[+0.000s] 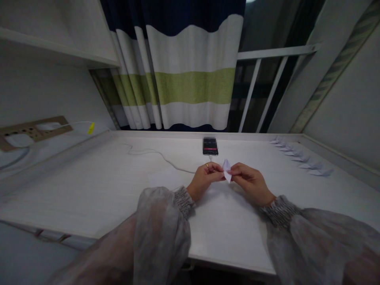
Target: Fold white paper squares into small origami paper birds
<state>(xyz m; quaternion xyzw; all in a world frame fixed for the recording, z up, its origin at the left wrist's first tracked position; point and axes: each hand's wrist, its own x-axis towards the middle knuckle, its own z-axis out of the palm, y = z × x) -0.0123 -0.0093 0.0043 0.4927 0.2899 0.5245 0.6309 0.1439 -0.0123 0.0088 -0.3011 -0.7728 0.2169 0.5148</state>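
Between my two hands, over the middle of the desk, is a small piece of folded white paper [227, 171] with a pointed top and bottom. My left hand [207, 176], with a ring on one finger, pinches its left side. From the right, my right hand [251, 183] pinches the opposite side between thumb and fingers. Fingertips cover part of the folds. Several folded white paper figures [303, 157] stand in a slanting row at the desk's right rear. Flat white paper [166, 177] lies left of my left hand.
A phone [210, 146] lies beyond my hands, with a white cable [162, 154] running left across the white desk [97, 190]. Power sockets with plugs [32, 132] are on the left wall. A striped curtain [196, 79] hangs behind, beside white window bars [261, 83].
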